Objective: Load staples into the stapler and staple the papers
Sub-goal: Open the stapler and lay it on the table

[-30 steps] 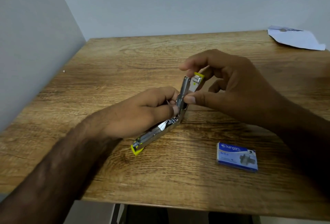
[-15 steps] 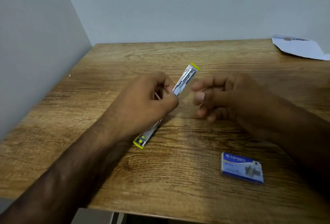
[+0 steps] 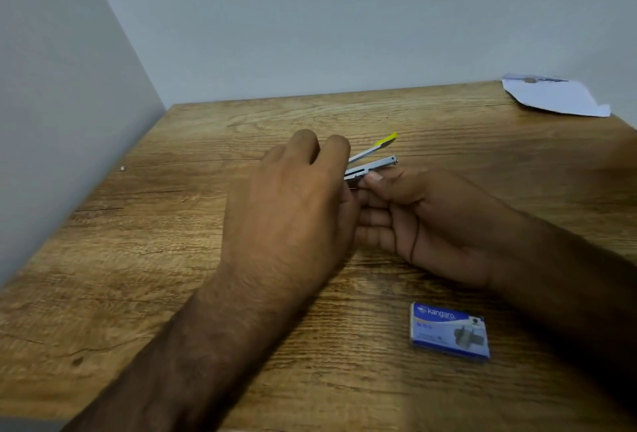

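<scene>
While the left hand (image 3: 293, 211) wraps the rear of the stapler (image 3: 374, 164), its long axis pointing away to the right and its yellow-tipped lid lifted, the right hand (image 3: 431, 221) pinches the magazine rail above the table (image 3: 172, 259). The staple box (image 3: 450, 330) lies closed beside the right forearm, nearer that hand; its contents are hidden. The papers (image 3: 551, 97) sit at the far corner.

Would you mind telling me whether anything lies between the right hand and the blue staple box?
Nothing visible does: only bare table separates the right hand from the staple box, though that hand holds the stapler.
</scene>
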### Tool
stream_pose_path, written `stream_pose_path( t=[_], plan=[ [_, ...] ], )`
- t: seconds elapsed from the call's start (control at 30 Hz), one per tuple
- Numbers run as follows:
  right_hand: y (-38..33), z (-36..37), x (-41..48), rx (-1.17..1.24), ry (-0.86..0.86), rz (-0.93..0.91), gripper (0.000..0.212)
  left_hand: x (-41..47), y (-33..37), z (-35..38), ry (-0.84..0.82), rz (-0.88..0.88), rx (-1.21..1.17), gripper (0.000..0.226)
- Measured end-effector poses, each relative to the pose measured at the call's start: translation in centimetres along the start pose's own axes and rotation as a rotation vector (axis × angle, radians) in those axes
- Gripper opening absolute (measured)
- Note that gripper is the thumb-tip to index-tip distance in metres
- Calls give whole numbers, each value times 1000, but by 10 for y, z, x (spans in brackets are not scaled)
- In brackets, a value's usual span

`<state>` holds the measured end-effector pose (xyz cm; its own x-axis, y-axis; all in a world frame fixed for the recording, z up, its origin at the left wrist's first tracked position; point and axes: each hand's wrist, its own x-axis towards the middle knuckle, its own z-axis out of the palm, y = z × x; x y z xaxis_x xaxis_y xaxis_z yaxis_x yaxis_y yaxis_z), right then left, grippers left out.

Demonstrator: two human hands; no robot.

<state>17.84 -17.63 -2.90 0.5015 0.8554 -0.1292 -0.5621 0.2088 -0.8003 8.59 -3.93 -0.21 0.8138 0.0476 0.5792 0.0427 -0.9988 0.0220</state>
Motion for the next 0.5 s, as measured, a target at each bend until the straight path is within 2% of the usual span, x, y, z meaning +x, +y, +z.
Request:
stream_pose_path(
  t=[0.1,0.33,0.5],
  plan=[
    [0,0,0,27,-4,-4,35,-1,-1,1,4,4,-18,25],
    [-3,1,-2,80,-20,-9,36,-1,-8,-9,-27,-13,-294,28],
    [-2,1,-1,8,22,-4,36,0,-15,-8,-23,-79,-413,24]
  ],
)
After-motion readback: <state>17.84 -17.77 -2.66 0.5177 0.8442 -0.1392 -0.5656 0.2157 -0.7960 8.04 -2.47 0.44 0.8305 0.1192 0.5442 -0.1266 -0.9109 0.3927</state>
